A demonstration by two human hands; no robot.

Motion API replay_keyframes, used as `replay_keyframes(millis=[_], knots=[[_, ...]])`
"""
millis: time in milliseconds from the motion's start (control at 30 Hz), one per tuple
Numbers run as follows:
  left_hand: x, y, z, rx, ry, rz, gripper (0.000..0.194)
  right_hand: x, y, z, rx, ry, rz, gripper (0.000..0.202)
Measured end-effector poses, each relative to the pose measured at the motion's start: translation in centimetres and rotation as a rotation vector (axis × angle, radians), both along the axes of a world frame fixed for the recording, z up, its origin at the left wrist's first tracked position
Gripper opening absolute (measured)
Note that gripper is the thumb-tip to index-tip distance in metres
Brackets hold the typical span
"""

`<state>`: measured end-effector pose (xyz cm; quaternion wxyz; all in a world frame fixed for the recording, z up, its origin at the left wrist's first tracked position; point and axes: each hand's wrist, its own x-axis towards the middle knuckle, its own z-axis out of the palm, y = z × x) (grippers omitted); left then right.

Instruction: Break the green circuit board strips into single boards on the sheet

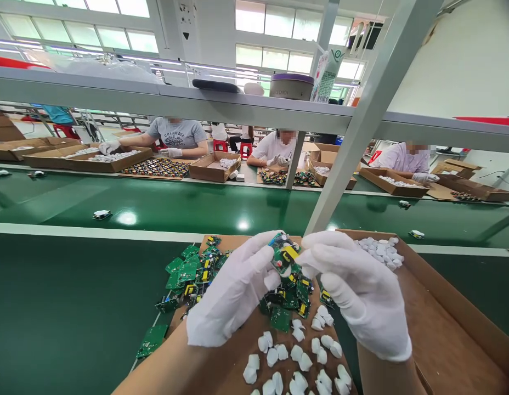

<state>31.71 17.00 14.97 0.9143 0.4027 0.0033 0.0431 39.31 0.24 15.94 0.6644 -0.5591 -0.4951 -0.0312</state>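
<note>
Between the thumb and fingers of my left hand [242,285], in a white glove, is a small green circuit board [282,257] with a yellow component facing me. My gloved right hand [357,285] is at the board's right edge, its fingertips bent in beside the yellow part. Whether a white piece sits in those fingertips is hard to make out against the glove. Beneath both hands, more circuit boards [186,271] lie heaped on a brown cardboard sheet [221,362]. Nearer to me, several folded white pieces [298,356] are spread over the cardboard.
On my right stands a cardboard tray [452,323] with white pieces [380,251] at its far end. Beyond runs a green conveyor belt [188,206] carrying a few boards. A shelf beam [246,112] and slanted post [361,131] cross ahead. Co-workers sit across the belt.
</note>
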Motion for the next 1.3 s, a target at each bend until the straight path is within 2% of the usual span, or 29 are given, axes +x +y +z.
replay_keyframes(millis=[67,133,300,400,567,700,800,900,1033,1133,1233,1300], knots=[[0.0,-0.2,0.0,0.03,-0.017,-0.008,0.028,-0.3,0.3,-0.6,-0.007,-0.17,-0.134,0.042],[-0.1,-0.4,0.0,0.046,-0.03,0.001,0.029,-0.4,0.5,-0.8,-0.09,-0.304,-0.205,0.048],[-0.2,-0.6,0.0,0.081,0.034,0.037,0.038,-0.6,0.2,-0.1,-0.173,-0.504,-0.305,0.037],[-0.1,-0.6,0.0,0.102,0.038,0.057,0.042,-0.9,0.2,0.0,-0.196,-0.521,-0.287,0.035],[0.1,-0.7,0.0,0.212,0.037,0.111,0.046,-1.6,0.6,-0.7,-0.2,-0.166,-0.295,0.034],[0.3,-0.5,-0.2,0.262,0.048,0.118,0.048,-1.7,0.6,-0.9,-0.223,-0.101,-0.301,0.029],[0.3,-0.4,-0.3,0.328,0.018,0.072,0.049,-1.4,0.6,-1.1,-0.231,-0.166,-0.27,0.026],[-0.1,-0.2,0.1,0.342,0.008,0.024,0.049,-0.9,1.2,-1.2,-0.121,-0.27,-0.25,0.025],[-1.0,0.3,1.1,0.281,-0.022,-0.119,0.046,0.2,2.0,-0.4,-0.057,-0.538,-0.227,0.021],[-1.6,0.8,1.5,0.242,-0.07,-0.208,0.04,0.9,2.1,-0.1,-0.03,-0.717,-0.162,0.028],[-2.0,0.8,1.9,0.39,-0.061,-0.14,0.037,1.1,1.9,-0.3,-0.061,-0.762,-0.154,0.042],[-2.2,0.6,2.2,0.501,-0.053,-0.083,0.031,0.9,1.7,-0.6,-0.088,-0.723,-0.173,0.043]])
